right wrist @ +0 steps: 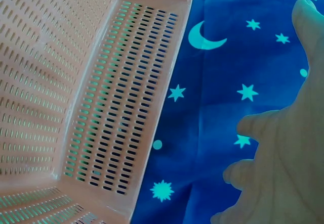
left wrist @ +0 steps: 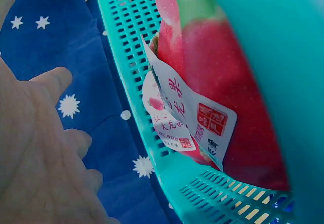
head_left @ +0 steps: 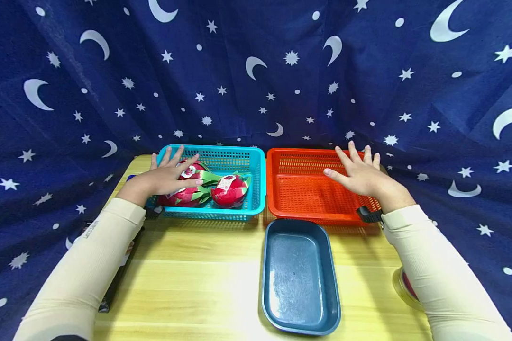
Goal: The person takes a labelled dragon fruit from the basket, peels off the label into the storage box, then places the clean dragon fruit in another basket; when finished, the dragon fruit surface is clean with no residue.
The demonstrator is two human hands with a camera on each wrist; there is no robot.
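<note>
Holding nothing with splayed left hand [head_left: 166,179], right hand [head_left: 361,178]; my hasty reach could bruise round red-green dragon fruits [head_left: 230,197].

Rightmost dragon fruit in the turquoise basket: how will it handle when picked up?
The dragon fruit would probably roll if nudged, given its rounded body. Its shiny surface suggests it may be slippery. The thin green tips look likely to bend or snag.

From above, the head view is looking forward and down. Very near, the left wrist view is facing into the turquoise basket [head_left: 256,166], the right one into the red basket [head_left: 303,189]; the head view is sharing both.
</note>
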